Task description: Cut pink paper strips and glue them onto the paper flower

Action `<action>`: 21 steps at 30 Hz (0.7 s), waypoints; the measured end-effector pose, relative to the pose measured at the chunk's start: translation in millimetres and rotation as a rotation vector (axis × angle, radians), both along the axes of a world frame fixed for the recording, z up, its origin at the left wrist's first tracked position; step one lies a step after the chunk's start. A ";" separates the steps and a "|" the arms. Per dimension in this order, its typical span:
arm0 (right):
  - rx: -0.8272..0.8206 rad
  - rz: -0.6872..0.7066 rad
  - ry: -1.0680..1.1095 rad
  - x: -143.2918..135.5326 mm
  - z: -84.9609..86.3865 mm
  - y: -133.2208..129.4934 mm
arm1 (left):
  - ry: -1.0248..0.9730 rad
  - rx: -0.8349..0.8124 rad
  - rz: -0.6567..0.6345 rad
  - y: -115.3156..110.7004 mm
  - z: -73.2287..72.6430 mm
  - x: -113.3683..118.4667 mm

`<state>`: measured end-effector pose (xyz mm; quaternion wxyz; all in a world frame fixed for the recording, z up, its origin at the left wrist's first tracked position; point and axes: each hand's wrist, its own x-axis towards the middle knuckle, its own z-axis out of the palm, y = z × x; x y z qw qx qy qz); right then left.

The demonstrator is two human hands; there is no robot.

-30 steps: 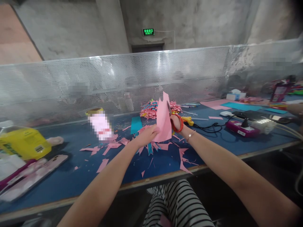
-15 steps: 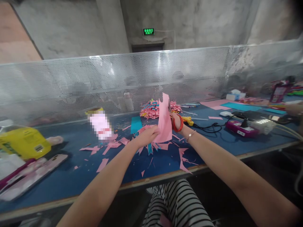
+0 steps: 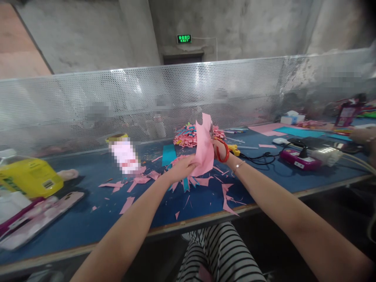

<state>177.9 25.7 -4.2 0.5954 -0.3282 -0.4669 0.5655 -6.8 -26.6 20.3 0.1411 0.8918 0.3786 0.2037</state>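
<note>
My left hand [image 3: 184,168] pinches the lower left edge of a pink paper sheet [image 3: 204,150], which stands upright above the table. On its right side, my right hand [image 3: 219,148] is closed on red-handled scissors [image 3: 225,150]. Their blades are mostly hidden behind the sheet, at a curved notch in its upper edge. Below my left hand lie pink and blue cut paper pieces [image 3: 185,184]. A heap of pink and blue paper strips [image 3: 186,137] sits behind the sheet, beside a flat blue paper piece [image 3: 169,155].
Pink scraps [image 3: 227,199] litter the blue table [image 3: 205,211]. A yellow-handled tool [image 3: 234,149], cables and a purple power strip [image 3: 299,160] are at right. A phone [image 3: 44,219] and a yellow-labelled bottle [image 3: 32,176] stand left. Another person's hand [image 3: 362,137] shows far right.
My right hand has turned slightly, and the scissors' red handles have swung outward and show more. The pink sheet has shifted and bent a little; my left hand keeps its hold.
</note>
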 end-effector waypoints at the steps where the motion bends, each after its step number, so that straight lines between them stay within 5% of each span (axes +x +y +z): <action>1: 0.002 0.024 0.009 0.7 0.4 0.0 | -0.037 -0.013 -0.003 -1.3 1.3 0.6; 4: 0.016 0.094 0.047 2.7 3.1 -1.3 | -0.105 -0.044 -0.013 -4.4 3.7 2.2; 10: 0.001 -0.038 0.031 3.2 9.9 -7.0 | -0.058 -0.079 -0.036 -2.6 -1.2 2.5; 21: 0.050 -0.005 0.037 0.7 7.8 -2.6 | 0.060 -0.049 -0.031 -1.0 -3.0 1.5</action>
